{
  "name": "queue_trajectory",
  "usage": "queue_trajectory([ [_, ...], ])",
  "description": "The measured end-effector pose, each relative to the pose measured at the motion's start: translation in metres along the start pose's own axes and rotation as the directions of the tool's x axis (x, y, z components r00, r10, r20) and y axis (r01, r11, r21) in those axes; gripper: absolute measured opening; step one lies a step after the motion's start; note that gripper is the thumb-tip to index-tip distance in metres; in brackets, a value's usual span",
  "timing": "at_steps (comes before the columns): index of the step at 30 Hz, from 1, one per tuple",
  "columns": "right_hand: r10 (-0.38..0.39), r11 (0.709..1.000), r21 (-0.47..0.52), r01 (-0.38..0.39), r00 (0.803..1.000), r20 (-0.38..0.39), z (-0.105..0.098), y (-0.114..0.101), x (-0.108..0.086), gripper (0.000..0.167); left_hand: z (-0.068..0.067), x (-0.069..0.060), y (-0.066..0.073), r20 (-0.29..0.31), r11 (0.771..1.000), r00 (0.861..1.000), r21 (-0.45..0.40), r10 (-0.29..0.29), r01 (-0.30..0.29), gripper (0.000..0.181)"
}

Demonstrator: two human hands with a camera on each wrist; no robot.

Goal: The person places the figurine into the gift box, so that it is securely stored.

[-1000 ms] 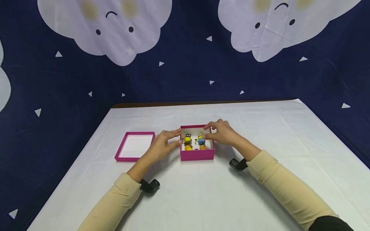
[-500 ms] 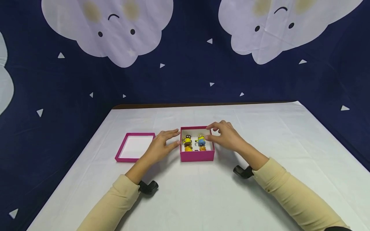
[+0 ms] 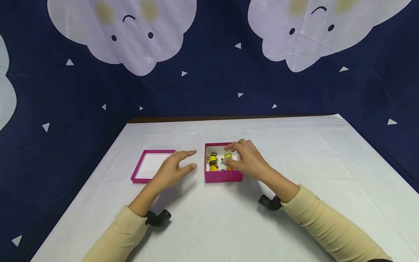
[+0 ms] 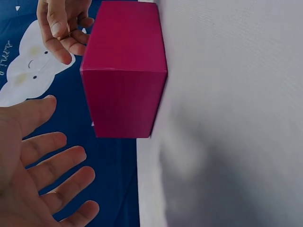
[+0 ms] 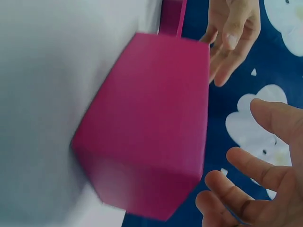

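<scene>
A magenta box without its lid stands on the white cloth, holding several small yellow minion figurines. One minion in dark goggles lies at the left inside it; another is at the right, partly hidden by the right thumb. The right hand hovers over the box's right edge, thumb and fingers spread apart; in the right wrist view nothing shows between them. Left of the box, the left hand has its fingers extended, clear of the wall, and holds nothing. The left wrist view shows its palm and spread fingers.
The magenta lid lies upturned left of the box, its white inside showing, partly behind the left hand. A white cloth covers the table. Behind the far edge hangs a dark blue curtain with clouds.
The left hand has drawn away from the box's left side, toward the lid. The right hand has shifted left, farther over the box's right part. Box and lid stay put.
</scene>
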State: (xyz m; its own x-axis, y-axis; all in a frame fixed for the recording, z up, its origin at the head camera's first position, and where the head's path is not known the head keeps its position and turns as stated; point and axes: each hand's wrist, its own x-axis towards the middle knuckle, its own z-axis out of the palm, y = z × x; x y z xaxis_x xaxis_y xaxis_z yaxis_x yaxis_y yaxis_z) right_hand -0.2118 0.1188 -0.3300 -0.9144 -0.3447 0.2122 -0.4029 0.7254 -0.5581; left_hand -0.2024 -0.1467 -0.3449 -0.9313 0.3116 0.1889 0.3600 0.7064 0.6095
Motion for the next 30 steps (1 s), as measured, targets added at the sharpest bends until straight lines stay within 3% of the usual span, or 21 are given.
queue_trajectory([
  [10, -0.112, 0.993, -0.025, 0.112, 0.994, 0.006, 0.018, -0.024, 0.000, 0.043, -0.021, -0.017, -0.007, -0.002, 0.999, 0.999, 0.003, -0.044, 0.044, 0.055],
  [20, -0.173, 0.984, -0.041, 0.174, 0.984, 0.041, 0.036, -0.051, 0.008, 0.046, -0.045, -0.027, -0.024, 0.001, 0.992, 0.992, -0.018, -0.125, 0.125, 0.056],
  [30, -0.208, 0.977, -0.024, 0.211, 0.975, 0.084, 0.055, -0.066, 0.019, 0.049, -0.063, -0.037, -0.045, -0.032, 0.989, 0.989, -0.024, -0.144, 0.143, 0.058],
])
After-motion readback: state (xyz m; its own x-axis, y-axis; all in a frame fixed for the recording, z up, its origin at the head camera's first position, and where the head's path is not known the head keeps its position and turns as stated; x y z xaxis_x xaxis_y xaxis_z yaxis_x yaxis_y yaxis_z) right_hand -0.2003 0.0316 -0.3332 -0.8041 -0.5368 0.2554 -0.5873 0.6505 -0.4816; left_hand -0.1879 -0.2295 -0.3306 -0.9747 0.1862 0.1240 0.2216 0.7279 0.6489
